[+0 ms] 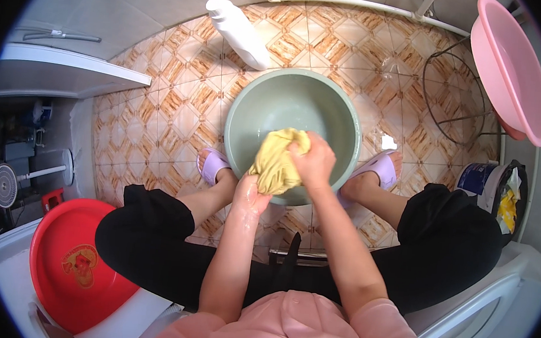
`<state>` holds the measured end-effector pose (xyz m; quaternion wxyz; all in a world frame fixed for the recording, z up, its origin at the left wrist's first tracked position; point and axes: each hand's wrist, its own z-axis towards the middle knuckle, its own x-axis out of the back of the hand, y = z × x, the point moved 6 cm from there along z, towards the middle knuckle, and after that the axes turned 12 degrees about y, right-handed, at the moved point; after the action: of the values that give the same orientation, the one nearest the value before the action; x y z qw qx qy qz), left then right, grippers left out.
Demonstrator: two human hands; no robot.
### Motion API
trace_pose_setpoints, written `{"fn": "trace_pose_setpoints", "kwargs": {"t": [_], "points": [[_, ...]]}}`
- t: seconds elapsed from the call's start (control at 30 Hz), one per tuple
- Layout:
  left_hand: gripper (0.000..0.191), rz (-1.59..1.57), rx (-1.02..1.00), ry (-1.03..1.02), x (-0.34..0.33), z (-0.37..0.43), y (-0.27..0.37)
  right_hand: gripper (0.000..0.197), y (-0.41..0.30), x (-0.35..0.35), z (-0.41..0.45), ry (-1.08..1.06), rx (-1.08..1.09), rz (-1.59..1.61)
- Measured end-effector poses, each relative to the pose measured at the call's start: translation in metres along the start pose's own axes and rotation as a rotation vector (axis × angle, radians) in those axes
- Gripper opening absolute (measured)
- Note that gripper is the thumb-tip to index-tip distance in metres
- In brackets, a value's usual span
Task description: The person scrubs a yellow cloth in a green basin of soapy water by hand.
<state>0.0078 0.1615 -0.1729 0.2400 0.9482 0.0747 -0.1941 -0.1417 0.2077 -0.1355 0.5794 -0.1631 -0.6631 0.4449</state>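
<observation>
A bunched yellow cloth (276, 162) is held between my two hands over the near half of a grey-green plastic basin (297, 87). My right hand (314, 158) grips the cloth's upper right part, the fingers curled around it. At the cloth's lower left end is my left hand (251, 191), wet at the wrist, with its fingers mostly hidden under the fabric. The basin stands on the tiled floor between my feet; the part beneath the cloth is hidden. Just beyond its rim a white plastic bottle (239, 33) stands on the floor.
A pink basin (515, 74) rests tilted at the upper right beside a metal wire stand (425, 81). A red basin (54, 266) lies at the lower left. On the right are a lined waste bin (484, 180) and a white toilet seat (474, 317). White pipes (357, 3) run along the far wall.
</observation>
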Motion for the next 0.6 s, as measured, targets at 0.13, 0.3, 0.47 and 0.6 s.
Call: {"fn": "trace_pose_setpoints", "kwargs": {"t": [0.13, 0.3, 0.47, 0.6], "points": [[0.032, -0.019, -0.075, -0.064, 0.007, 0.007, 0.023, 0.023, -0.045, 0.008, -0.035, -0.174, 0.053, 0.354], [0.034, -0.246, 0.218, -0.347, -0.049, -0.038, 0.011, 0.024, -0.067, 0.009, -0.043, -0.175, 0.136, 0.134], [0.032, 0.068, -0.215, 0.129, -0.019, -0.011, 0.019, 0.020, -0.016, 0.001, -0.004, -0.235, -0.030, -0.085], [0.053, -0.100, 0.178, -0.171, -0.021, -0.009, 0.040, 0.032, -0.091, 0.024, -0.056, -0.166, 0.339, 0.202]]}}
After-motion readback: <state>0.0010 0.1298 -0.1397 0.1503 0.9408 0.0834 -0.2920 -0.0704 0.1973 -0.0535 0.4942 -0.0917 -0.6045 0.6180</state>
